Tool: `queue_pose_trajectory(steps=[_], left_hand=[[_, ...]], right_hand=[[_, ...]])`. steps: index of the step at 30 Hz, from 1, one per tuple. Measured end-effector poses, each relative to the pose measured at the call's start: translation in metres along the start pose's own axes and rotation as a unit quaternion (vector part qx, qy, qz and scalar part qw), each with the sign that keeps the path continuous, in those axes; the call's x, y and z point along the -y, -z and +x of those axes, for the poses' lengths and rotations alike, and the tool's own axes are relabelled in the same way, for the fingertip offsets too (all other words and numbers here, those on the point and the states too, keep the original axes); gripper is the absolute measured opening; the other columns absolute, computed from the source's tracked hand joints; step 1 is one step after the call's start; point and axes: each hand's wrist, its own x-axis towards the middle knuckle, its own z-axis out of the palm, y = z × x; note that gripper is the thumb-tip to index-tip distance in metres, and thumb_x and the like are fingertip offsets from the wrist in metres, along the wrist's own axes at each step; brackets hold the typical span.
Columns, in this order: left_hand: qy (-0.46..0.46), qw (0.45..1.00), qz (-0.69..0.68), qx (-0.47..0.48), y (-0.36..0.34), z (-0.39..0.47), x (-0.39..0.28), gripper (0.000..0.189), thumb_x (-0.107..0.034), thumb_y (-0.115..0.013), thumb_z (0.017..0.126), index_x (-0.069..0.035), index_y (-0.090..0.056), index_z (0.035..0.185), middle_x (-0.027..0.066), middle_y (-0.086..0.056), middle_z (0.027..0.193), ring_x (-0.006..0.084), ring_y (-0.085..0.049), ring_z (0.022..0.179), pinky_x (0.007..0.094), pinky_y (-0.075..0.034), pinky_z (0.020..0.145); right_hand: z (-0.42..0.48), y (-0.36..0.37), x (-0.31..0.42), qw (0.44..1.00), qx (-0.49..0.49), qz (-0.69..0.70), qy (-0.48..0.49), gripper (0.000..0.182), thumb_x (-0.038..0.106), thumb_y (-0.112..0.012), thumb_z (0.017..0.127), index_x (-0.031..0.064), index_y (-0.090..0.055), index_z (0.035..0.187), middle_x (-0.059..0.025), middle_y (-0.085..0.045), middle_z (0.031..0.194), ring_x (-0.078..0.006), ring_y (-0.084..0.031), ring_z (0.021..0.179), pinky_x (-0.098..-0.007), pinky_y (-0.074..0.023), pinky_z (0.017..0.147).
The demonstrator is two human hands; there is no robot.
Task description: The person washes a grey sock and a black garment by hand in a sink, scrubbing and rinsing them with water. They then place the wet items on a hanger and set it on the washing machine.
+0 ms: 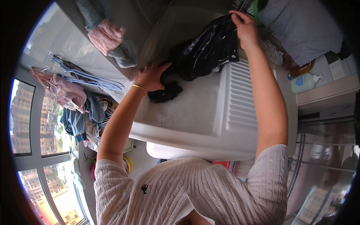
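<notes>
A wet black garment (pixel 209 47) hangs into a white laundry sink (pixel 191 137), its lower part spread over the basin. With my right hand (pixel 245 31) I grip the garment's edge at the upper right, above the built-in washboard (pixel 239 98). Small round snaps or buttons show along that edge. My left hand (pixel 152 74), with a gold bangle at the wrist, is over the basin's left side. Its fingers are spread beside a bunched black part (pixel 166 92) of cloth; whether they touch it is unclear. Cloudy water (pixel 188 109) appears to lie in the basin.
Blue hangers (pixel 92 80) and hanging clothes (pixel 70 95) are left, near windows (pixel 52 123). Pink cloth (pixel 107 36) drapes over the upper-left ledge. A pump bottle (pixel 305 83) and grey cloth (pixel 301 31) are right of the sink.
</notes>
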Motion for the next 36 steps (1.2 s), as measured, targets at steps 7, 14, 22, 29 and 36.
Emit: queue_pose_trajectory(steps=[7, 14, 22, 29, 36], left_hand=[[-0.09, 0.989, 0.114, -0.038, -0.022, 0.081, -0.006, 0.12, -0.039, -0.084, 0.052, -0.027, -0.013, 0.148, 0.0109, -0.02, 0.151, 0.0326, -0.023, 0.137, 0.0464, -0.022, 0.11], [-0.021, 0.905, -0.424, 0.023, -0.06, 0.225, 0.041, 0.094, -0.049, -0.07, 0.07, -0.014, -0.027, 0.145, 0.0178, -0.031, 0.146, 0.0338, -0.03, 0.134, 0.0386, -0.024, 0.11], [0.091, 0.877, -0.471, 0.02, -0.082, 0.223, -0.003, 0.06, -0.036, -0.069, 0.077, -0.003, -0.053, 0.124, 0.0154, -0.058, 0.121, 0.0272, -0.055, 0.11, 0.0376, -0.045, 0.091], [0.116, 0.657, -0.731, -0.144, 0.0, 0.077, -0.051, 0.045, -0.018, -0.071, 0.079, -0.002, -0.055, 0.118, 0.0106, -0.063, 0.103, 0.0236, -0.06, 0.095, 0.0352, -0.048, 0.085], [0.108, 0.49, -0.844, -0.19, 0.02, -0.045, -0.027, 0.022, -0.013, -0.066, 0.085, -0.009, -0.053, 0.103, 0.0054, -0.062, 0.097, 0.0196, -0.063, 0.089, 0.0336, -0.054, 0.072]], right_hand=[[-0.06, -0.014, -0.067, 0.934, 0.201, -0.294, -0.013, 0.116, 0.043, -0.085, 0.057, 0.0175, -0.017, 0.147, -0.0308, -0.008, 0.147, -0.0444, -0.02, 0.136, -0.0453, -0.0303, 0.107], [-0.129, -0.058, -0.078, 0.772, 0.338, -0.536, -0.062, 0.054, 0.022, -0.062, 0.076, 0.0235, -0.049, 0.128, -0.0164, -0.04, 0.137, -0.0398, -0.042, 0.119, -0.0472, -0.0339, 0.099], [-0.136, -0.062, -0.09, 0.777, 0.355, -0.514, -0.079, 0.048, 0.012, -0.055, 0.08, 0.0264, -0.053, 0.126, -0.0169, -0.041, 0.133, -0.0396, -0.04, 0.119, -0.0501, -0.0318, 0.102], [-0.134, -0.059, -0.078, 0.846, 0.253, -0.42, -0.21, 0.043, 0.006, -0.061, 0.074, 0.0084, -0.057, 0.117, -0.0132, -0.045, 0.13, -0.0366, -0.05, 0.111, -0.0421, -0.0468, 0.092], [-0.076, -0.015, -0.103, 0.961, -0.034, 0.049, -0.269, 0.042, -0.003, -0.068, 0.067, 0.0025, -0.063, 0.109, -0.0146, -0.066, 0.1, -0.0249, -0.061, 0.095, -0.0379, -0.0484, 0.081]])
